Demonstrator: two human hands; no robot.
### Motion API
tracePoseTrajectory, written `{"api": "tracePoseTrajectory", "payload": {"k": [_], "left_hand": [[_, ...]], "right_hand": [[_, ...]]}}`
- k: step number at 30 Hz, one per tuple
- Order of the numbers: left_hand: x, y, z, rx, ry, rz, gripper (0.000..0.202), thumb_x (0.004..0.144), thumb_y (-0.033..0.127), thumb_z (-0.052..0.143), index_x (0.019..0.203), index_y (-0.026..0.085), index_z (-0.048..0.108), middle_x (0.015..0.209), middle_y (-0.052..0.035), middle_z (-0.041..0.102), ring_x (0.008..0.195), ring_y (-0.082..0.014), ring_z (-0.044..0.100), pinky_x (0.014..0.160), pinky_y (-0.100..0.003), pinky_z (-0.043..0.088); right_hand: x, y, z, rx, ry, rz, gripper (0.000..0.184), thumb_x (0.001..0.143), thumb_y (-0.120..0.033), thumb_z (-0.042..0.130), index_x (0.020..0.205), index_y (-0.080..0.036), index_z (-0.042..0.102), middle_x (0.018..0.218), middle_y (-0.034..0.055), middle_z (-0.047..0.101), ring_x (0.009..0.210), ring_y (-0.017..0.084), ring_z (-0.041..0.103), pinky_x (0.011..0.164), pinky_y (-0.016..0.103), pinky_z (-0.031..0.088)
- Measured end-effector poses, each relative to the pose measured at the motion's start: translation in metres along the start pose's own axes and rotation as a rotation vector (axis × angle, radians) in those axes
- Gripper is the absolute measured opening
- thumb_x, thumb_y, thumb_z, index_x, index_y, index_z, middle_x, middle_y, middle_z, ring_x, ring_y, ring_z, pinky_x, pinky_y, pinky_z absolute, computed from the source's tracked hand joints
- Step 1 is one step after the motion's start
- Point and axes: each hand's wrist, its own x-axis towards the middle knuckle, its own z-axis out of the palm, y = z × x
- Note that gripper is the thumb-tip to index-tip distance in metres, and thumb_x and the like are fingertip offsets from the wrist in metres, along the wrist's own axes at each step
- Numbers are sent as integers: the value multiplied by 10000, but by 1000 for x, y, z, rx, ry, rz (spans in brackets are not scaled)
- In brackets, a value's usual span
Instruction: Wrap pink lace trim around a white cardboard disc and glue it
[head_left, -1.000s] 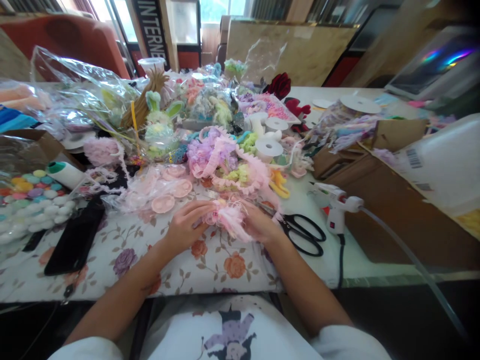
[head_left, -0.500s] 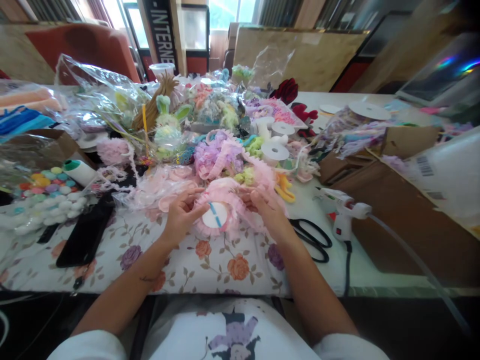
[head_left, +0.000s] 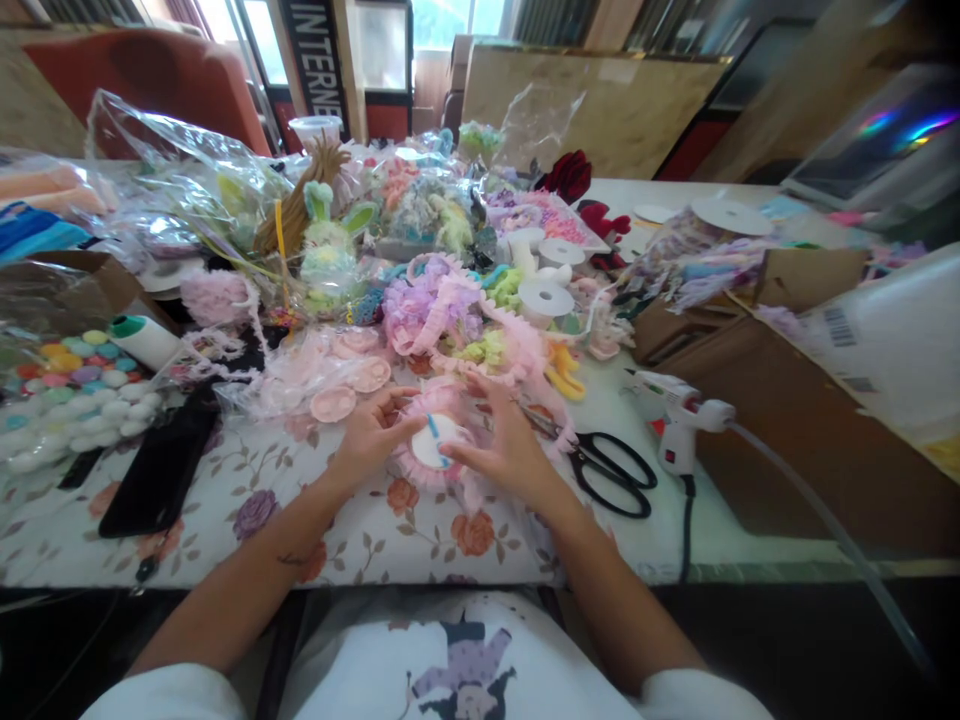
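Note:
A round white disc (head_left: 429,442) with a blue strip across it and a pink ruffled trim (head_left: 409,465) around its edge lies low over the flowered cloth. My left hand (head_left: 375,437) pinches its left side, thumb on the white face and fingers in the ruffle. At the right side is my right hand (head_left: 511,445), its thumb touching the disc's edge and its fingers spread above. More pink ruffled ribbon (head_left: 525,345) runs back to a lilac and pink heap. Black-handled scissors (head_left: 615,475) lie right of my right hand, their blades partly hidden.
A white glue gun (head_left: 679,420) with a cord stands by a cardboard box (head_left: 787,440) on the right. To the left are a black phone (head_left: 161,470) and a bag of pompoms (head_left: 90,400). Ribbon spools (head_left: 546,297) and craft supplies crowd the back.
My right hand has let go of the ruffled trim and come left, its thumb now at the disc and its fingers wider apart. My left hand stays on the disc. The view has shifted slightly.

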Motion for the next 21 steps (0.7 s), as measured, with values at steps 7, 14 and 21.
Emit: {"api": "tracePoseTrajectory", "payload": {"k": [7, 14, 21], "left_hand": [[2, -18, 8, 56, 108, -6, 479, 730, 398, 713, 1113, 153, 566, 886, -19, 570, 703, -109, 561, 596, -219, 446], [2, 6, -15, 480, -14, 34, 387, 808, 501, 603, 972, 155, 663, 688, 3, 598, 617, -140, 547, 578, -256, 423], [19, 4, -32, 370, 75, 160, 276, 799, 422, 628, 887, 160, 627, 820, -27, 648, 725, -149, 593, 664, -264, 466]], "right_hand": [[-9, 7, 8, -179, -18, -14, 863, 684, -447, 808, 1405, -252, 376, 1381, 148, 464, 1261, 352, 450, 1031, 507, 381], [-17, 13, 16, -190, -114, -65, 830, 685, -307, 823, 1395, -217, 402, 1309, 147, 524, 1232, 334, 466, 1041, 511, 382], [-36, 17, -17, -256, 187, -67, 405, 868, -393, 618, 1230, -224, 549, 1138, 106, 642, 1057, 280, 602, 939, 440, 468]]}}
